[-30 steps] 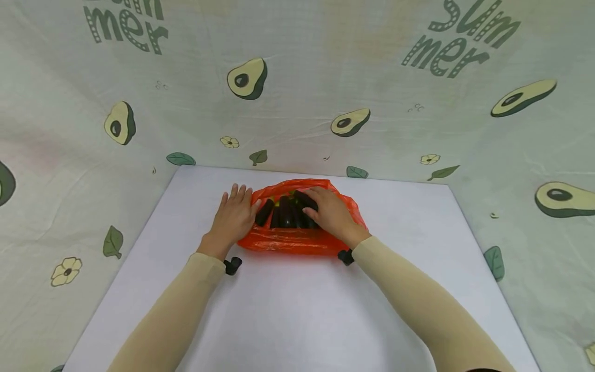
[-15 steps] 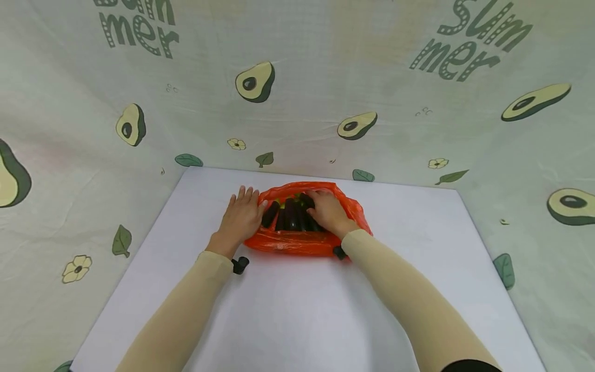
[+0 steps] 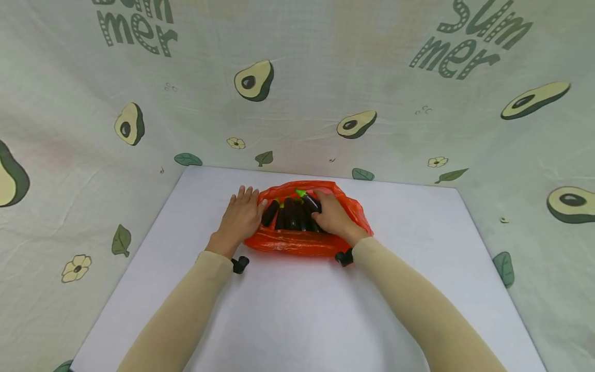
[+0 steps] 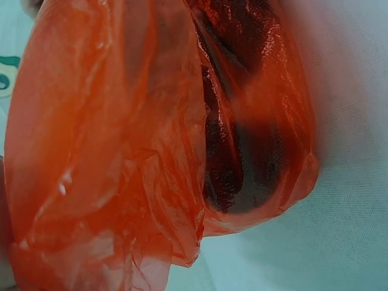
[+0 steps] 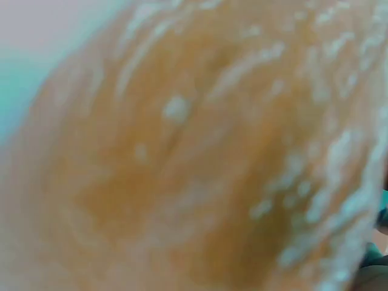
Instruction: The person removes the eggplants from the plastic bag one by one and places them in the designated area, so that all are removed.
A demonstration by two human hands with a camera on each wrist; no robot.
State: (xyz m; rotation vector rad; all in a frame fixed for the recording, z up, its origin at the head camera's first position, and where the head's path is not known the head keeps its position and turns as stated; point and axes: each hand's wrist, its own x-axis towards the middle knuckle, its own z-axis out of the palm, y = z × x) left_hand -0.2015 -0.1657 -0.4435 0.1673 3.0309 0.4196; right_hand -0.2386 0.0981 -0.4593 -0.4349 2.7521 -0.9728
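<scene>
A red plastic bag [image 3: 293,247] lies spread with its mouth upward, and several dark eggplants [image 3: 290,214] rest side by side in it. At the bag's left rim lies my left hand [image 3: 240,216], fingers straight and pointing away, thumb over the edge. My right hand [image 3: 335,214] is inside the right part of the bag and grips one eggplant [image 3: 310,200], its bright green stem end pointing up and left. In the left wrist view, the bag's thin red film [image 4: 103,151] covers a dark eggplant [image 4: 254,163]. Blurred plastic film [image 5: 200,151] fills most of the right wrist view.
The white table [image 3: 297,310] stretches around the bag on every side. Behind it and along both sides hangs a pale cloth [image 3: 297,93] printed with avocados and leaves. Small black wrist cameras [image 3: 240,265] sit at both wrists.
My right hand has shifted within the bag and now grips an eggplant whose green stem end shows more plainly. My left hand stays at the rim. The head view has shifted slightly.
</scene>
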